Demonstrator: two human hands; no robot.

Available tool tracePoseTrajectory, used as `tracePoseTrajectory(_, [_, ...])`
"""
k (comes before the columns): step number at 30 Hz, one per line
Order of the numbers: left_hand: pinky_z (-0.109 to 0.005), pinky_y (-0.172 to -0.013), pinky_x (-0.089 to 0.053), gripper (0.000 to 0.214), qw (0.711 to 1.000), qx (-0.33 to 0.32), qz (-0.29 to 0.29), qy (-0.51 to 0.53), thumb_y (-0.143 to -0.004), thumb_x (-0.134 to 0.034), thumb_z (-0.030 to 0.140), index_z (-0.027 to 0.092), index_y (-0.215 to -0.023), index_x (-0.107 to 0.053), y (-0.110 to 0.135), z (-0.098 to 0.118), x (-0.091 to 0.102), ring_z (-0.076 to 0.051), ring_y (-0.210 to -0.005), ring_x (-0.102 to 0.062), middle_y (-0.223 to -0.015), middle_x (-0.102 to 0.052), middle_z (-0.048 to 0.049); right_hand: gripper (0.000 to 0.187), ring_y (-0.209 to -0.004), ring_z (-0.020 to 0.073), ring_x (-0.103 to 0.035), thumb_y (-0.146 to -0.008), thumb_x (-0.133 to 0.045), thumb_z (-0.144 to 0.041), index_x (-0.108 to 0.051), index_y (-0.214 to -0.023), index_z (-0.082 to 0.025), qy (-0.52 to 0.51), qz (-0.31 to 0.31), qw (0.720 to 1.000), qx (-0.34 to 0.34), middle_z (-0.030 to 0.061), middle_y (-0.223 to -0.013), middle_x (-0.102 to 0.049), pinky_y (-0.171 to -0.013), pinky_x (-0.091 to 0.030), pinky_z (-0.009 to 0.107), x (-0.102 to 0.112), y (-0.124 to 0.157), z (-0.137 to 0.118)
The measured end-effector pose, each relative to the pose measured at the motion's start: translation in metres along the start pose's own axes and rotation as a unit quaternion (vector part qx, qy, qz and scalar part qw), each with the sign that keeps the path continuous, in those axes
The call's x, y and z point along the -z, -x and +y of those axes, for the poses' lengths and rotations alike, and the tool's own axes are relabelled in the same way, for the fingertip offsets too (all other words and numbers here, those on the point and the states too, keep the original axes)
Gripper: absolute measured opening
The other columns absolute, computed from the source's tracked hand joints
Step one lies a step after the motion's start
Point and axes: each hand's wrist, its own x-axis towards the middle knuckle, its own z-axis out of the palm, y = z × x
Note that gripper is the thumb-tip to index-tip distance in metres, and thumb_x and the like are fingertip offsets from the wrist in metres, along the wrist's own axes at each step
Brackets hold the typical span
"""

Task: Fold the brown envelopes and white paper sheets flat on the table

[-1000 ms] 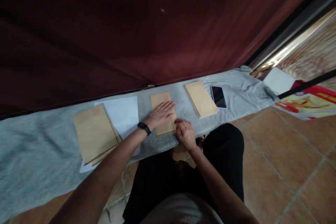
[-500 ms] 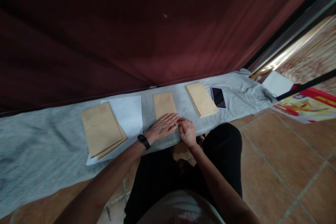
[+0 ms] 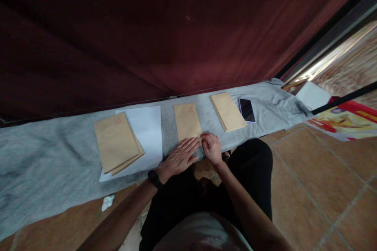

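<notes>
Midway along the cloth-covered bench [image 3: 53,157], seen from the head view, a single brown envelope [image 3: 187,120] lies flat, its near end at the bench's front edge and a small reddish print near its far right corner. The left hand [image 3: 180,157] is spread palm down with its fingers straight, lying over the near end of the envelope and gripping nothing. The right hand [image 3: 211,148] is curled at the near right corner; whether its fingertips pinch the paper or only rest against it, I cannot tell.

To the left, a few more envelopes [image 3: 118,141] lie slightly fanned, partly on top of white paper [image 3: 149,125]. To the right, apart from the middle one, sits a neater stack of envelopes [image 3: 229,111], with a phone [image 3: 246,110] just beside it.

The step in hand looks like pressing the near end flat, perhaps along a flap or fold, though the fingers hide that part. As I judge it, the next move calls for even pressure from the flat left hand across that end, with the right hand steadying the corner so that the envelope neither slides nor creases.
</notes>
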Motion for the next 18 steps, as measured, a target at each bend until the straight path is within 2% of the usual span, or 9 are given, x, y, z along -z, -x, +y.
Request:
tracePoseTrajectory(6, [-0.042,-0.126,-0.026,0.057,0.999,0.036,0.016,-0.010,-0.105,-0.040,0.045,0.013,-0.153,-0.040,0.010,0.016,-0.002,-0.022,-0.151,-0.033,-0.160,-0.041,-0.0122,0.026,-0.108,0.0229,-0.065,-0.100,-0.045,-0.019,-0.070,-0.105,-0.021,-0.014,-0.014,1.000,0.005,0.0076,-0.113,-0.073,-0.096,-0.047,0.041,0.005,0.001,0.001])
tracePoseTrajectory(11, [-0.042,-0.126,-0.028,0.058,0.998,0.051,0.020,-0.013,-0.105,-0.041,0.046,0.015,-0.154,-0.039,0.018,0.020,-0.004,-0.022,-0.151,-0.033,-0.161,-0.040,-0.0114,0.031,-0.118,0.0214,-0.065,-0.101,-0.045,-0.021,-0.068,-0.122,-0.023,-0.066,-0.083,0.993,0.053,0.0077,-0.124,-0.072,-0.102,-0.051,0.042,0.017,-0.023,0.006])
tracePoseTrajectory(14, [-0.041,-0.126,-0.028,0.058,0.998,0.057,0.014,-0.016,-0.105,-0.041,0.046,0.014,-0.154,-0.039,0.019,0.021,-0.004,-0.022,-0.151,-0.034,-0.162,-0.039,-0.0114,0.037,-0.134,0.0203,-0.056,-0.103,-0.044,-0.023,-0.062,-0.135,-0.023,-0.049,-0.143,0.982,0.114,0.0083,-0.139,-0.064,-0.113,-0.045,0.042,0.016,-0.044,0.009])
tracePoseTrajectory(18, [-0.043,-0.125,-0.031,0.056,0.997,0.067,0.023,-0.028,-0.105,-0.041,0.044,0.016,-0.153,-0.041,0.017,0.022,-0.004,-0.022,-0.150,-0.037,-0.160,-0.041,-0.0111,0.042,-0.144,0.0222,-0.045,-0.103,-0.050,-0.030,-0.055,-0.145,-0.027,0.023,-0.195,0.967,0.163,0.0066,-0.155,-0.050,-0.122,-0.035,0.047,0.001,-0.065,0.011])
